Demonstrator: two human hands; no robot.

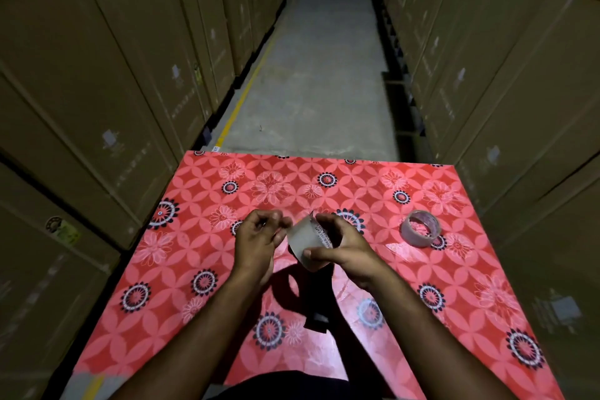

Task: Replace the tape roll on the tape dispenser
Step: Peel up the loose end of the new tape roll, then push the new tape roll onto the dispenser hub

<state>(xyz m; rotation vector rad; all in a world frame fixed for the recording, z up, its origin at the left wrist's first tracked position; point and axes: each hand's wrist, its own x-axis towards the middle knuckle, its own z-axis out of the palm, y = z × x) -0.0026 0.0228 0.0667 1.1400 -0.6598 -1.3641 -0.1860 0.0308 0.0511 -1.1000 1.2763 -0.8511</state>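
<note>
Table: a red tabletop (201,237) with a flower pattern, standing in an aisle between stacked cardboard boxes (97,91); everything below is placed against it.
Right hand: the right hand (341,245) is lifted over the middle of the table, curled around a roll of clear tape (306,239), thumb pressed on its near side and fingers wrapped over its far edge.
Roll in hand: it stands on edge, with small print showing along the rim by the fingers and a short tip of tape sticking up at its top.
Left hand: the left hand (258,235) is just beside that roll on its left side, fingers bent in and pinched narrow at the roll's edge; I cannot tell whether it actually has the tape end.
Dispenser: a dark shape (311,299) lies on the table right under the hands, near the table's front half; it is in shadow, so its parts are hard to make out.
Second roll: another tape roll (420,228) sits on the table's right side, well apart from the hands, tilted so its hollow core shows.
Floor: bare concrete (321,75) with a yellow line (242,101) runs off beyond the table's far edge.
</note>
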